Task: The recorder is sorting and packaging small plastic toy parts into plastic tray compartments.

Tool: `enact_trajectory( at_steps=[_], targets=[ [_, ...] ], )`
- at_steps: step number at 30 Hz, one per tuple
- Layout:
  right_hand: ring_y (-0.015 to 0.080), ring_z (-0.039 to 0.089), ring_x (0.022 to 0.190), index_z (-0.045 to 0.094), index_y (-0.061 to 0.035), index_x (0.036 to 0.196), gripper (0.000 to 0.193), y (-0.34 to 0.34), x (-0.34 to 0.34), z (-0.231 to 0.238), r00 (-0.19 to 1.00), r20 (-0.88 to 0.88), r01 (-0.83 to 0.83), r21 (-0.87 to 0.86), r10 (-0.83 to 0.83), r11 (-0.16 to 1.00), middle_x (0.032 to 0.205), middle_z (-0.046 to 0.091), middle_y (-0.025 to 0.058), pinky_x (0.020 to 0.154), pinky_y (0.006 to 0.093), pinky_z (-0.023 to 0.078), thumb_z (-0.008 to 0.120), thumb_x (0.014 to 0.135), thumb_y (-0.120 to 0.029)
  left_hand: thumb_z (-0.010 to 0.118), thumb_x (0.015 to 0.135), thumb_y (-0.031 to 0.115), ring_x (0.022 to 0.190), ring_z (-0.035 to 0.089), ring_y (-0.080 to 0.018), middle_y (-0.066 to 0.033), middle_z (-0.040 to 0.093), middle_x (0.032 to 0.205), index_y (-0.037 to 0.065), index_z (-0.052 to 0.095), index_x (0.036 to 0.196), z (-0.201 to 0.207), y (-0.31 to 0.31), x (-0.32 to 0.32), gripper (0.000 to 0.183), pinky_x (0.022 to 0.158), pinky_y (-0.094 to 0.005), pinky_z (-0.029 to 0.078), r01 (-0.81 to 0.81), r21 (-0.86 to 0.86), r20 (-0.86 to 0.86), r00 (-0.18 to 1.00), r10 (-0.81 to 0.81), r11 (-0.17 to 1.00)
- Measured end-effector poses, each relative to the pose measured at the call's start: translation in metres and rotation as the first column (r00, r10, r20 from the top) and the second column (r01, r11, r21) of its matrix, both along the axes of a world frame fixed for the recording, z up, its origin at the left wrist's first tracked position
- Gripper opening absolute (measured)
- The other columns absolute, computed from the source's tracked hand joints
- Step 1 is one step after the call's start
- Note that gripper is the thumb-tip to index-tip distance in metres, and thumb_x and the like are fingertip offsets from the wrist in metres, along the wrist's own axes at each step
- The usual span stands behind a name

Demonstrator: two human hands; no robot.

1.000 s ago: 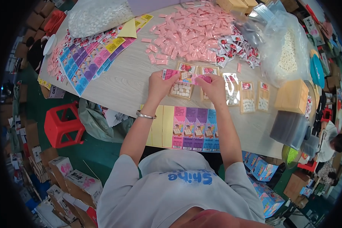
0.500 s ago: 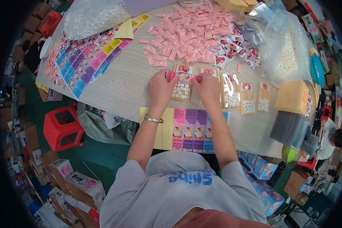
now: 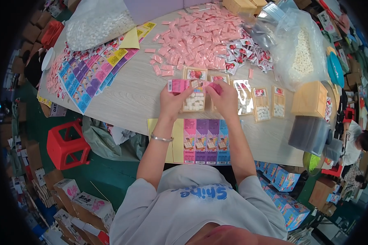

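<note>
A clear plastic box (image 3: 193, 104) with white candy-like pieces and a strawberry-printed packet lies on the table in front of me. Across its middle runs a pink printed sticker label (image 3: 178, 85). My left hand (image 3: 171, 102) grips the label's left end, its thumb against the box. On the other side, my right hand (image 3: 225, 98) pinches the label's right end. Partly behind my right hand is a second filled box (image 3: 220, 78). A sheet of pink, purple and blue labels with yellow backing (image 3: 177, 141) lies at the table's near edge, below my forearms.
Several filled boxes (image 3: 262, 109) stand in a row to the right. Behind them are a pile of pink sachets (image 3: 196, 36), strawberry packets (image 3: 249, 51) and a bag of white pieces (image 3: 302, 57). Label sheets (image 3: 79, 77) lie left; a red stool (image 3: 69, 143) stands on the floor.
My left hand has opened out slightly, showing more of the label's left end. The label lies lower against the box. The whole view has shifted a little.
</note>
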State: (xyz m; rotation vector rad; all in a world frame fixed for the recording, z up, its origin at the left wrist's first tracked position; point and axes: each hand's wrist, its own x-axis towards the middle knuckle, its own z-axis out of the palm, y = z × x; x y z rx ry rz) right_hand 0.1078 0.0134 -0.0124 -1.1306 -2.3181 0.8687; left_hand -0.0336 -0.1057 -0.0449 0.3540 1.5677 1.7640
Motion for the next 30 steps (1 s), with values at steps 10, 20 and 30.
enact_trajectory(
  at_steps=[10, 20, 30],
  targets=[
    [0.017, 0.068, 0.099, 0.062, 0.0001, 0.122, 0.026, -0.04, 0.042, 0.037, 0.585, -0.671, -0.55, -0.741, -0.455, 0.386, 0.111, 0.069, 0.0092, 0.088, 0.0317, 0.056, 0.063, 0.096, -0.005, 0.069, 0.089, -0.002, 0.101, 0.069, -0.0195, -0.0102, 0.07, 0.113, 0.0, 0.063, 0.121, 0.049, -0.026, 0.055, 0.032, 0.091, -0.0362, 0.057, 0.109, 0.457, 0.555, 0.741, -0.378, 0.883],
    [0.0143, 0.068, 0.095, 0.066, 0.0045, 0.118, 0.029, -0.052, 0.096, 0.062, 0.788, -0.581, -0.291, -0.644, -0.205, 0.708, 0.107, 0.071, 0.0106, 0.084, 0.0291, 0.055, 0.069, 0.089, 0.002, 0.081, 0.08, -0.001, 0.099, 0.068, -0.016, -0.0071, 0.07, 0.106, 0.0, 0.064, 0.116, 0.069, -0.023, 0.073, 0.04, 0.088, -0.0323, 0.057, 0.293, 0.253, 0.265, 0.895, -0.357, 0.922],
    [0.0279, 0.071, 0.095, 0.074, -0.0064, 0.1, 0.024, -0.064, 0.102, 0.072, 0.723, -0.613, -0.278, 0.163, 0.318, 0.947, 0.1, 0.074, 0.0096, 0.084, 0.0363, 0.054, 0.074, 0.076, -0.002, 0.083, 0.075, 0.007, 0.096, 0.068, -0.0286, -0.0106, 0.072, 0.103, 0.005, 0.073, 0.101, 0.077, -0.051, 0.087, 0.028, 0.096, -0.0455, 0.049, 0.202, 0.322, -0.775, 0.618, 0.135, 0.925]
  ],
)
